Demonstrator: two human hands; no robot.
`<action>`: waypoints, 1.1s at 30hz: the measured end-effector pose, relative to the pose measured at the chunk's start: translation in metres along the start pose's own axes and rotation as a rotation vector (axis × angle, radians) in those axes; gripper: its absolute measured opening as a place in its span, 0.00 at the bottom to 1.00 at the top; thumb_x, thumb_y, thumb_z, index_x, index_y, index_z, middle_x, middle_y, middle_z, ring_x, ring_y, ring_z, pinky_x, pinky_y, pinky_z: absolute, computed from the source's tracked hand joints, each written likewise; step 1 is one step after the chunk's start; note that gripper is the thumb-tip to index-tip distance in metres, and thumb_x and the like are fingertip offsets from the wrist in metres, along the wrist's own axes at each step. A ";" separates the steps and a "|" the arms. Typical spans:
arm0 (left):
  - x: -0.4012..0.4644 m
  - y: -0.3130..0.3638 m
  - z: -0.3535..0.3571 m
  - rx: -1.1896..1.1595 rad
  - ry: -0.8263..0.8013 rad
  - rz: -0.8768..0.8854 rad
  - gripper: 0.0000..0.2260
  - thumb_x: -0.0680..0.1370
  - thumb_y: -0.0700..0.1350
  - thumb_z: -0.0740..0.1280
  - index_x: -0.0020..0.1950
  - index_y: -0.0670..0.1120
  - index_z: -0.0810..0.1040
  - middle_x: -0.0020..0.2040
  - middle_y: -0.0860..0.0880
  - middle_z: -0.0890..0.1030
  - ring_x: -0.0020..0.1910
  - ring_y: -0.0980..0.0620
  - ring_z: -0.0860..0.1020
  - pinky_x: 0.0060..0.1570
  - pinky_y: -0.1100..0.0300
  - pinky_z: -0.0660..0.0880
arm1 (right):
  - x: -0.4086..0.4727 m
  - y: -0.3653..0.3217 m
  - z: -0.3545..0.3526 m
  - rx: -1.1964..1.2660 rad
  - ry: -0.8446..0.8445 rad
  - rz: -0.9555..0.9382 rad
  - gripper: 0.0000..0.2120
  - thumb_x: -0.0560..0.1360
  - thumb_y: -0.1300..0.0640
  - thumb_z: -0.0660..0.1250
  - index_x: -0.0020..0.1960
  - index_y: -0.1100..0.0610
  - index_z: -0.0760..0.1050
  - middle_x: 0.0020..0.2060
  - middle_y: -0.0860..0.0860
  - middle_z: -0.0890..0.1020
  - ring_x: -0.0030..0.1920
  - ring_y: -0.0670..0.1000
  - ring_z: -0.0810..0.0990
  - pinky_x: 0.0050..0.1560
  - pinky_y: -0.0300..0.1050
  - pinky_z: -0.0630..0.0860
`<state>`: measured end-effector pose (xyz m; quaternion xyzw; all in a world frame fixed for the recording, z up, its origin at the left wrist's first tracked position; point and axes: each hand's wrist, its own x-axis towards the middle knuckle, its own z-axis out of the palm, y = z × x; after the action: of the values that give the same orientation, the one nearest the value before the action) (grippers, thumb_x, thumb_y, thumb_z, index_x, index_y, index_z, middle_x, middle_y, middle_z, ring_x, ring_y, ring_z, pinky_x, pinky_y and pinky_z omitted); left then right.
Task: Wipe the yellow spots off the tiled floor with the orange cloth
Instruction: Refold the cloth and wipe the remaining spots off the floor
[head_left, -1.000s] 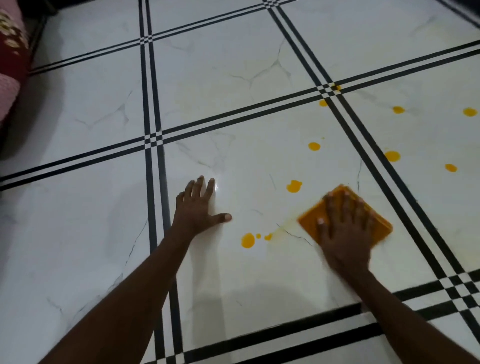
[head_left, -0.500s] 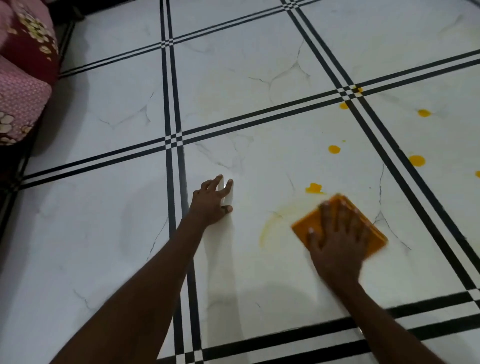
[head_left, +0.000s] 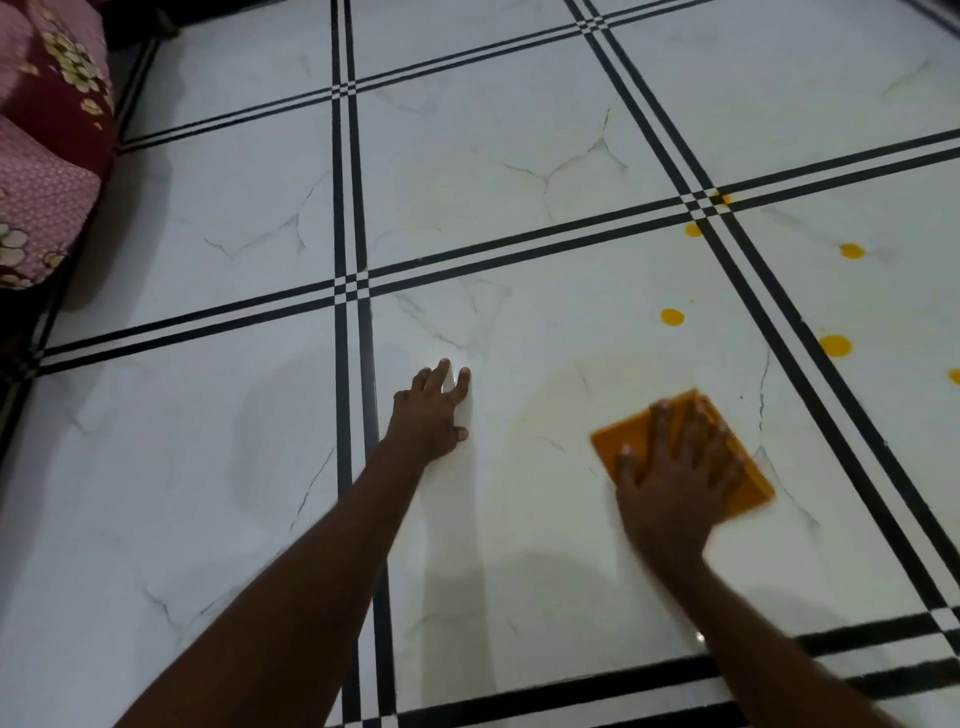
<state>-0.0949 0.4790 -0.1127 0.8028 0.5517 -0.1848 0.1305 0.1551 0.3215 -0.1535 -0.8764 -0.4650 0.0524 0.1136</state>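
Right hand (head_left: 675, 478) fingers spread flat, pressing orange cloth (head_left: 737, 457) onto white tiled floor (head_left: 519, 545). Left hand (head_left: 428, 415) fingers straight, slightly apart, braced on tile left of cloth. Yellow spots (head_left: 834, 346) farther right. Floral fabric (head_left: 47, 156) at far left edge.

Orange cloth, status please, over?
Right hand presses orange cloth flat. Left hand braces on floor. Yellow spots remain ahead. Path clear.

home rm: glossy white tiled floor (head_left: 218, 519) w/ black borders, floral bedding (head_left: 47, 156) at edge.
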 end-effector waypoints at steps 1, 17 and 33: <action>0.000 0.002 0.000 -0.007 -0.001 0.001 0.41 0.79 0.54 0.68 0.82 0.53 0.45 0.82 0.46 0.44 0.81 0.41 0.47 0.74 0.41 0.57 | -0.034 -0.008 -0.001 -0.015 -0.019 -0.008 0.38 0.78 0.41 0.55 0.84 0.52 0.51 0.82 0.61 0.55 0.80 0.68 0.56 0.78 0.70 0.51; 0.005 -0.004 0.014 0.002 0.047 0.062 0.40 0.80 0.52 0.66 0.82 0.51 0.40 0.82 0.44 0.39 0.81 0.41 0.42 0.77 0.44 0.52 | 0.005 -0.061 0.025 0.002 -0.191 -0.649 0.37 0.78 0.37 0.55 0.84 0.47 0.51 0.83 0.56 0.54 0.82 0.63 0.51 0.80 0.66 0.45; 0.011 -0.008 0.013 0.025 -0.025 0.031 0.41 0.81 0.55 0.64 0.81 0.55 0.36 0.81 0.45 0.37 0.81 0.43 0.41 0.77 0.45 0.51 | 0.065 -0.055 0.023 -0.125 -0.341 -0.915 0.36 0.79 0.35 0.51 0.83 0.46 0.52 0.83 0.55 0.54 0.82 0.62 0.52 0.79 0.68 0.50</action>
<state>-0.1004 0.4859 -0.1291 0.8105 0.5350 -0.1998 0.1301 0.1431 0.4085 -0.1616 -0.5662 -0.8166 0.1117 -0.0053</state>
